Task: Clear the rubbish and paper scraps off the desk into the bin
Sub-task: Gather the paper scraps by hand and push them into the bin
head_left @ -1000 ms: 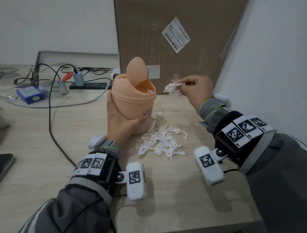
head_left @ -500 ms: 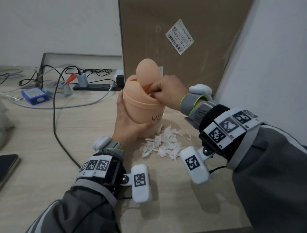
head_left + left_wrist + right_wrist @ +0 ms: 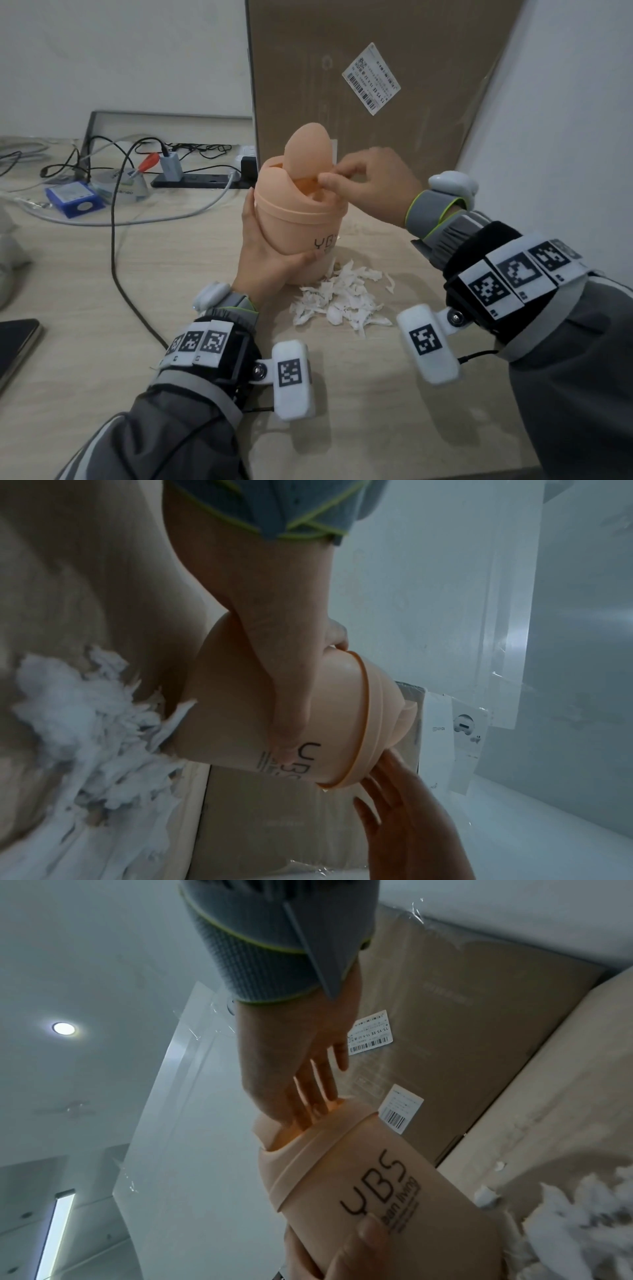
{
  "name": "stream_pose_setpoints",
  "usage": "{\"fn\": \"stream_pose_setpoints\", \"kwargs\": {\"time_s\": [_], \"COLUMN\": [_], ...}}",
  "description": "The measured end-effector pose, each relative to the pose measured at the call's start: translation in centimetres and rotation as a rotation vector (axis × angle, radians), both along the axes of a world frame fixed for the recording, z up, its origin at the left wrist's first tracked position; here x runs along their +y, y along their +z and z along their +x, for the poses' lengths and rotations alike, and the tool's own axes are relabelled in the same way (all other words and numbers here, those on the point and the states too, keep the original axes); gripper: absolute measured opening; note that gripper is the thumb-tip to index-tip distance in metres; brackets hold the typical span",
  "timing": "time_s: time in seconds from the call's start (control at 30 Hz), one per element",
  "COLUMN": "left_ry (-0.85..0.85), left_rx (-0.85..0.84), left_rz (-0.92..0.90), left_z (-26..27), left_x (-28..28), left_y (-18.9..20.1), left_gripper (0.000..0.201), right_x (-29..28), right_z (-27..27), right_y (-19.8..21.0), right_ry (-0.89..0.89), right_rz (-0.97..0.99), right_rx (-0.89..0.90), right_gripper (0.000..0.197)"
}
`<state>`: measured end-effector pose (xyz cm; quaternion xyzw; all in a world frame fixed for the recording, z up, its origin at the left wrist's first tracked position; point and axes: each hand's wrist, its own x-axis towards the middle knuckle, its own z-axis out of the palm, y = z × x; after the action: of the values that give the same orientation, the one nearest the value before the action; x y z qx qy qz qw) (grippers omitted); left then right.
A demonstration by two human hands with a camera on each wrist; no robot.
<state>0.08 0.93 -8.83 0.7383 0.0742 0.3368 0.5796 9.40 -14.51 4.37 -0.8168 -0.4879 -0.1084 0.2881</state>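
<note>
Wood desk (image 3: 102,301), box behind. Your left hand (image 3: 263,260) wraps the light plastic bin (image 3: 301,219); right hand (image 3: 370,192) fingers loosely extended at its flap, empty. Paper scraps (image 3: 339,301) beside the bin: flimsy, so pinch small clumps.

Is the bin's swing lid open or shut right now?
Open. The swing lid is tipped up on end above the bin, and the right hand has its fingertips at the uncovered opening.

White walls (image 3: 120,51), wooden desk (image 3: 85,291), round ceiling light (image 3: 63,1028)
</note>
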Motion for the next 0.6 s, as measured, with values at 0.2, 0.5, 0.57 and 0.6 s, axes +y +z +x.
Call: {"fn": "stream_pose_setpoints", "kwargs": {"time_s": [0.2, 0.5, 0.57, 0.6], "left_ry": [-0.006, 0.136, 0.209, 0.256], "left_rx": [-0.003, -0.013, -0.019, -0.017], "left_rz": [0.016, -0.028, -0.030, -0.033], "left_z": [-0.2, 0.1, 0.2, 0.3], "left_x": [-0.3, 0.3, 0.8, 1.0], "left_y": [0.0, 0.1, -0.1, -0.2], "left_gripper": [0.135, 0.142, 0.141, 0.140], "right_x": [1.2, -2.2, -3.1, -3.7], "right_z": [-0.8, 0.5, 1.3, 1.8], "right_y": [-2.4, -3.3, -4.2, -4.8], "right_ry": [-0.040, -0.103, -0.194, -0.240], "right_rz": [-0.358, 0.477, 0.491, 0.468], "right_rx": [0.087, 0.344, 0.482, 0.547], "right_gripper": [0.077, 0.056, 0.057, 0.057]}}
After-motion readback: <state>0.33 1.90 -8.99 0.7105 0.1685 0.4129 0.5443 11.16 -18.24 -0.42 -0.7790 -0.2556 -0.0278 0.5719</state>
